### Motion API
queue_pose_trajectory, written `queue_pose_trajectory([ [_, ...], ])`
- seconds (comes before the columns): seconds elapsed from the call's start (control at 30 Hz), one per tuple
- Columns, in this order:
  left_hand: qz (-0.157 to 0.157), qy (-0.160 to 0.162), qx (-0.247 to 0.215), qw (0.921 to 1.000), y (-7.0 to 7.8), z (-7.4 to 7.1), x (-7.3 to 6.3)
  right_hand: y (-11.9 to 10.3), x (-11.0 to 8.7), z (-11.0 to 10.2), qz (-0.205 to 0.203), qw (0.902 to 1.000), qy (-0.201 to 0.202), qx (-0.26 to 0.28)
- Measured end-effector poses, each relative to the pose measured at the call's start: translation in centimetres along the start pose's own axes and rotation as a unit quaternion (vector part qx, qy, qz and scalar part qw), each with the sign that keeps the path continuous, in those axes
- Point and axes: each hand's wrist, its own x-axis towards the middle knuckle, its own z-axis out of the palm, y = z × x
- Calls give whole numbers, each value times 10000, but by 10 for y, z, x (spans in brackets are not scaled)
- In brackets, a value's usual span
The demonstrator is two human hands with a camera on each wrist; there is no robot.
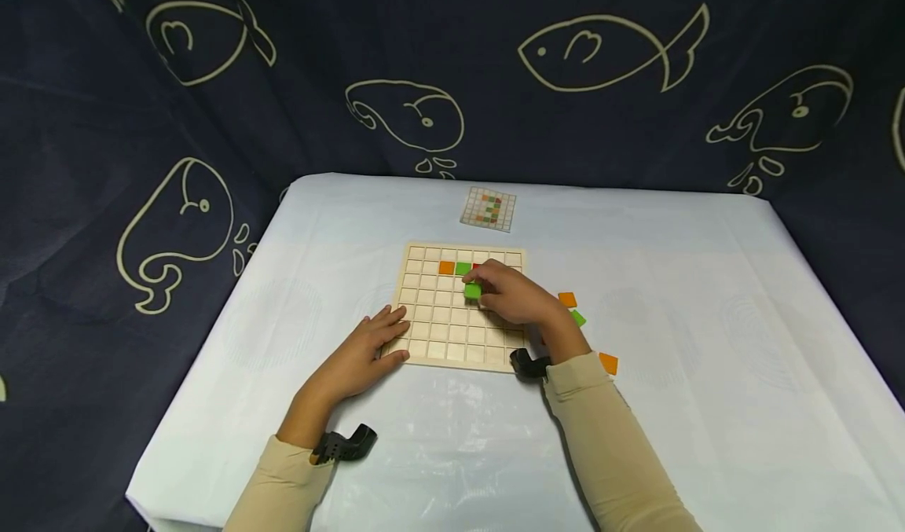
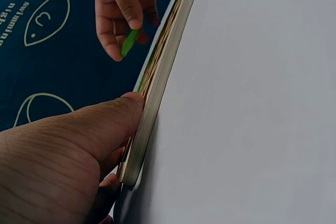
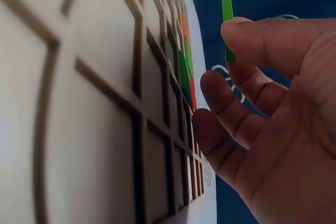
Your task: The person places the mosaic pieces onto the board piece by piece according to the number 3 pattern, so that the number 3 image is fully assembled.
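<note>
My right hand (image 1: 519, 292) pinches a green square tile (image 1: 472, 291) between thumb and finger, just above the wooden grid board (image 1: 438, 351). The right wrist view shows this green tile (image 3: 227, 27) edge-on, apart from the board. Set in the board's second row from the far side are an orange tile (image 1: 447, 268), another green tile (image 1: 463, 268) and a red tile (image 1: 477, 266), partly hidden by my fingers. With its fingers spread, my left hand (image 1: 360, 355) rests at the board's near left corner. Its thumb (image 2: 118, 116) touches the board's edge in the left wrist view.
A small pattern card (image 1: 489, 208) with coloured squares lies beyond the board. Right of the board, partly behind my right arm, are loose tiles: an orange one (image 1: 568, 300), a green one (image 1: 579, 318) and another orange one (image 1: 608, 363). A dark curtain (image 1: 495, 123) hangs behind the white table (image 1: 672, 280).
</note>
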Motion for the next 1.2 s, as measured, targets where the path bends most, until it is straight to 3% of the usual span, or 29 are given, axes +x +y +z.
queue_pose_trajectory([
  [0.63, 36, 15, 43, 10000, -2, 1, 0, -2, 11, 8, 65, 9989, -175, -423],
  [0.87, 34, 21, 10, 10000, -2, 1, 0, -3, 15, 9, 283, 9974, -377, -539],
  [1.2, 59, 16, 0, 10000, -3, 1, 1, -7, 19, 17, 185, 9945, -277, -995],
])
